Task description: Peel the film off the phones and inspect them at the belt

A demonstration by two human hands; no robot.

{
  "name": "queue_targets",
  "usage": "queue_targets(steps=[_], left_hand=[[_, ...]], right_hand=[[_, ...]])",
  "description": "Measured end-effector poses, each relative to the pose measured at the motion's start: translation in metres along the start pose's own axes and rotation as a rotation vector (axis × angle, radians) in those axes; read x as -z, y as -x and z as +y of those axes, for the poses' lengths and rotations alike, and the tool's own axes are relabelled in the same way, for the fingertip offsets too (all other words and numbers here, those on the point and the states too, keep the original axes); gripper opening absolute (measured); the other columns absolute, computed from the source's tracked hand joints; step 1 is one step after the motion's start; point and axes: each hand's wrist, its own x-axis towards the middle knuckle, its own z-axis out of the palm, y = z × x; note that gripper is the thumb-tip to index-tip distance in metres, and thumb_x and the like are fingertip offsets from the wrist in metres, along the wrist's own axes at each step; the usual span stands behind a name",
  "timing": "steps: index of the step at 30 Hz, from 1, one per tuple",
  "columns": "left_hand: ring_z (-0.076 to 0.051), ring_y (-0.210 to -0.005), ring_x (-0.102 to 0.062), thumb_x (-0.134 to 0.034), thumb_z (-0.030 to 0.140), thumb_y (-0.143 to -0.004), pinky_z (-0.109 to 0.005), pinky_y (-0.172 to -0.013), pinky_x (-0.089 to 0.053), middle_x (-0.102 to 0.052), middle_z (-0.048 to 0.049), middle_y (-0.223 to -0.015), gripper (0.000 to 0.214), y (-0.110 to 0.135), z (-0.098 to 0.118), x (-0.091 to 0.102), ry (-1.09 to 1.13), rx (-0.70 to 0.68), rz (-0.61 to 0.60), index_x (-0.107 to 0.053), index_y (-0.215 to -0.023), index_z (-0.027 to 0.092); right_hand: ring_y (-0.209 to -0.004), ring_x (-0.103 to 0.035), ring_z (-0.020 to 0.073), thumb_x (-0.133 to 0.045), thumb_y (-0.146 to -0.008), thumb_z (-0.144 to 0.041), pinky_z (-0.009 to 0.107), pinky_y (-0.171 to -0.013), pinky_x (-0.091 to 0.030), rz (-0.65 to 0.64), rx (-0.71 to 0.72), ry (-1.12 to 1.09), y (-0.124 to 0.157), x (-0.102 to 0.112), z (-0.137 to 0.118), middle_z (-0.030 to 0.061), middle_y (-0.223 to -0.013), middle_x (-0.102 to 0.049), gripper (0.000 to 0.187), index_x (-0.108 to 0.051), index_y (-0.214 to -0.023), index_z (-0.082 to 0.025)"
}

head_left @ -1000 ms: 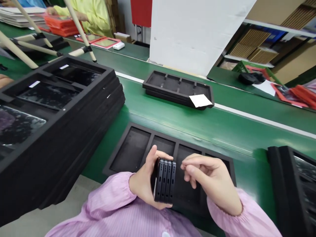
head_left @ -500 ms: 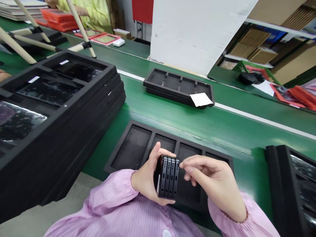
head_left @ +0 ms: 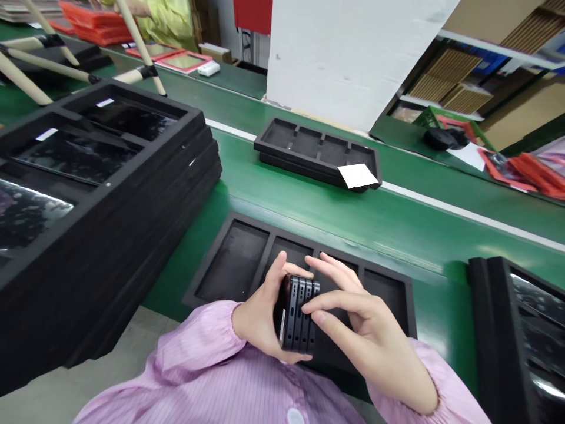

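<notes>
My left hand (head_left: 260, 315) is wrapped around a stack of several dark smartphones (head_left: 296, 338), stood on edge with their port ends facing me. A white label shows on the leftmost phone. At the right side of the stack, my right hand (head_left: 368, 330) has its fingers apart. Its index fingertip lies against the phones' bottom edges with the thumb close by, while the other fingers stretch over the far side. Beneath both hands lies a black compartment tray (head_left: 227, 221); its visible compartments hold nothing, and my hands hide part of it.
On the left rises a tall stack of black trays (head_left: 145, 194) with screen-like panels. Smaller black trays (head_left: 304, 162) with a white paper (head_left: 358, 175) sit beyond the green bench (head_left: 397, 221). More trays (head_left: 494, 330) stand at right. A person in a yellow sleeve (head_left: 170, 23) is behind.
My right hand has moved left onto the stack, and its fingers have spread from a loose pinch. My left hand still holds the phones. The view has shifted slightly.
</notes>
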Motion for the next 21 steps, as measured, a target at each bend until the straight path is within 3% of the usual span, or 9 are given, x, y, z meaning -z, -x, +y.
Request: queue_targets(steps=[5,11,21], left_hand=[[-0.025,-0.113,-0.054,-0.091,0.035,-0.056,-0.042,-0.096,-0.046,-0.044,-0.0085,-0.129,0.135,0.0004,-0.0008,-0.0004,-0.004,0.009,0.003,0.001,-0.155,0.04],[-0.026,-0.115,-0.054,-0.09,0.032,-0.055,-0.043,-0.098,-0.045,-0.045,-0.0089,-0.13,0.136,-0.0001,0.0,0.0002,-0.014,0.011,-0.003,0.002,-0.155,0.04],[-0.027,-0.113,-0.056,-0.094,0.029,-0.049,-0.044,-0.096,-0.046,-0.045,-0.0106,-0.131,0.143,-0.0002,-0.002,-0.0006,-0.017,-0.015,-0.017,0.002,-0.155,0.038]], right_hand=[[-0.14,-0.043,0.0319,-0.065,-0.087,-0.022,0.063,-0.109,-0.04,0.064,0.028,0.0,0.0004,-0.0049,0.0031,-0.0016,-0.137,-0.06,0.018,-0.077,-0.088,-0.035],[-0.138,-0.046,0.0302,-0.065,-0.086,-0.019,0.055,-0.106,-0.046,0.151,0.127,0.093,0.0019,-0.0081,0.0028,0.0016,-0.136,-0.061,0.016,-0.076,-0.088,-0.031],[-0.138,-0.043,0.0272,-0.062,-0.086,-0.014,0.05,-0.105,-0.047,0.135,0.247,0.294,0.0032,-0.0018,-0.0033,0.0051,-0.137,-0.058,0.014,-0.07,-0.089,-0.026]])
